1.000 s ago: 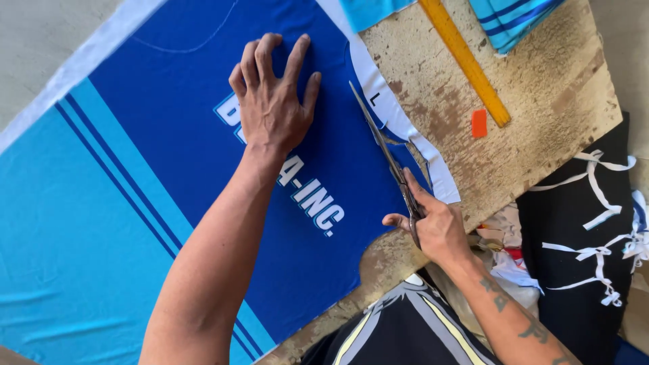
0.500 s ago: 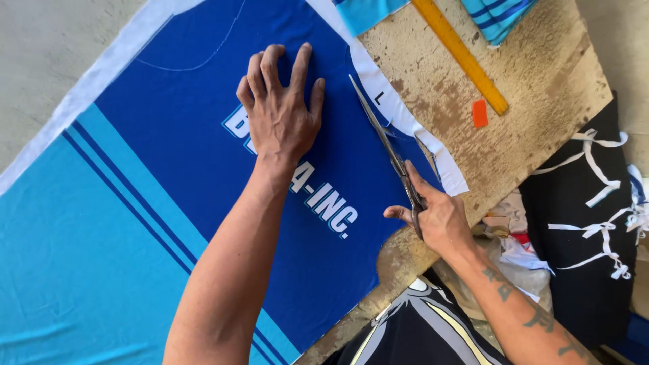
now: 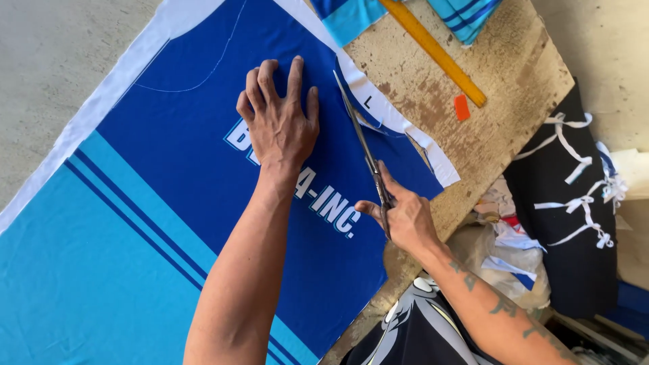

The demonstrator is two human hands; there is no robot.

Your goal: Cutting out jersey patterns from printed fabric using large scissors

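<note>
My left hand [image 3: 280,122] lies flat, fingers spread, pressing the blue printed fabric [image 3: 169,223] onto the worn wooden table [image 3: 500,88]. Just to its right, my right hand [image 3: 400,217] grips the handles of the scissors [image 3: 365,152], whose blades run along the fabric's edge beside the cut white strip [image 3: 405,125].

A single head-worn camera looks steeply down from close above onto the tabletop [image 3: 520,61], its frame tilted sideways.
</note>
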